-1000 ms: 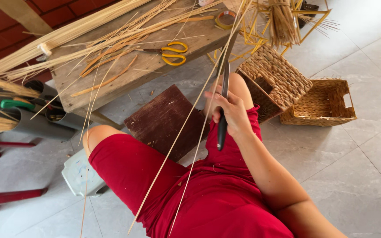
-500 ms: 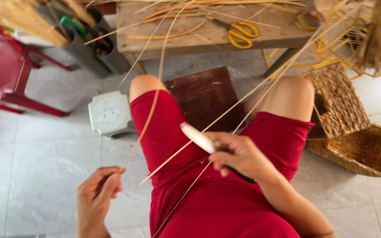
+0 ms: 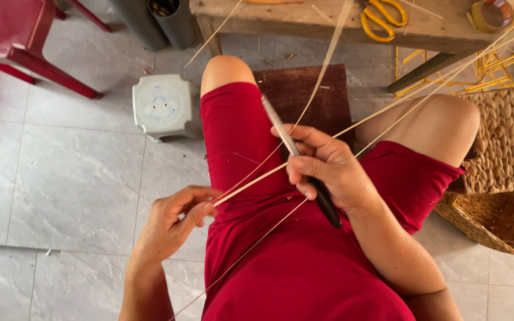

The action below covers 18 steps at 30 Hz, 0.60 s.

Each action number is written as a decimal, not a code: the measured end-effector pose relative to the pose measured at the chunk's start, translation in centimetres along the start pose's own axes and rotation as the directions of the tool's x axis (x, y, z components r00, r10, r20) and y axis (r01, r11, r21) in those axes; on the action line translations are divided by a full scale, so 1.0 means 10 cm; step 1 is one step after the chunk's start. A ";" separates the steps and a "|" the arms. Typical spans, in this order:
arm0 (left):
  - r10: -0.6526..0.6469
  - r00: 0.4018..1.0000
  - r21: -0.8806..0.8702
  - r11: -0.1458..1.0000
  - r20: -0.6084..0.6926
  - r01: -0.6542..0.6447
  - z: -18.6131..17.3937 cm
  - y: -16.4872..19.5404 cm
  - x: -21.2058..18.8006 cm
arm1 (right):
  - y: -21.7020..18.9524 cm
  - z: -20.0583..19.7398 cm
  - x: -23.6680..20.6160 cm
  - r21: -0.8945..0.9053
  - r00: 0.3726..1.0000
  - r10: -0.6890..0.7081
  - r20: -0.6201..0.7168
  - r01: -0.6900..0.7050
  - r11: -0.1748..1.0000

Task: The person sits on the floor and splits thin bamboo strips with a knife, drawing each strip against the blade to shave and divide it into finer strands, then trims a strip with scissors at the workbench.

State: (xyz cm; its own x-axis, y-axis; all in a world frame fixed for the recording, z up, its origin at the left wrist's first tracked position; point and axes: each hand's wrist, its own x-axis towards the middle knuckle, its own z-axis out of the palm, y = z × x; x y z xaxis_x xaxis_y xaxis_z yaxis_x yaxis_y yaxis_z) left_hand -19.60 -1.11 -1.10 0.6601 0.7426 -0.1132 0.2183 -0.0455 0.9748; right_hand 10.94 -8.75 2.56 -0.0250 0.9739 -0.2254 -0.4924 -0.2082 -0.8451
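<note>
Thin pale strip of bamboo (image 3: 251, 184) stretched slantwise across the lap, from lower left up toward the wooden bench (image 3: 304, 24) at the top right. Near end pinched between thumb and forefinger of the left hand (image 3: 174, 223), fingers closed on it just left of the red shorts (image 3: 251, 178). Right hand (image 3: 328, 169) curled tight round the dark handle of a knife (image 3: 295, 154), grey blade pointing up and away, laid against the strip where it crosses the thigh. Likely very light, springy and bendable, with sharp splintery edges; probably safest held close to the end, flat between fingertips. More strips running alongside, one trailing down past the waist. Beyond the knees, a dark wooden board (image 3: 310, 92) on grey floor tiles, a small pale plastic stool (image 3: 165, 107) to the left, a red chair (image 3: 13, 41) in the corner, yellow scissors (image 3: 382, 18) on the bench, woven baskets (image 3: 495, 178) at the right.
</note>
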 end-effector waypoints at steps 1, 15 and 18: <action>-0.040 0.998 -0.044 0.998 0.037 0.042 0.03 0.04 0.04 | 0.00 -0.02 0.00 0.002 1.000 -0.008 -0.013 0.008 1.000; 0.047 0.994 -0.366 0.931 0.102 -0.006 0.51 0.26 0.69 | -0.07 -0.05 -0.46 -0.712 0.999 0.035 -0.021 -0.040 0.701; 0.015 0.996 -0.324 0.946 0.091 0.015 0.51 0.30 0.72 | 0.05 -0.08 -0.47 -0.781 0.990 -0.051 0.135 0.138 0.610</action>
State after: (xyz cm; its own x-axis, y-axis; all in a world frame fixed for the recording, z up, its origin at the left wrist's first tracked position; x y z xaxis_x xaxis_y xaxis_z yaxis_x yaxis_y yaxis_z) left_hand -10.50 0.69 0.04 0.7258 0.6782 -0.1155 -0.0162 0.1847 0.9827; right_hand 11.50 -13.55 2.83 -0.1174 0.9864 -0.1147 0.3754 -0.0628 -0.9247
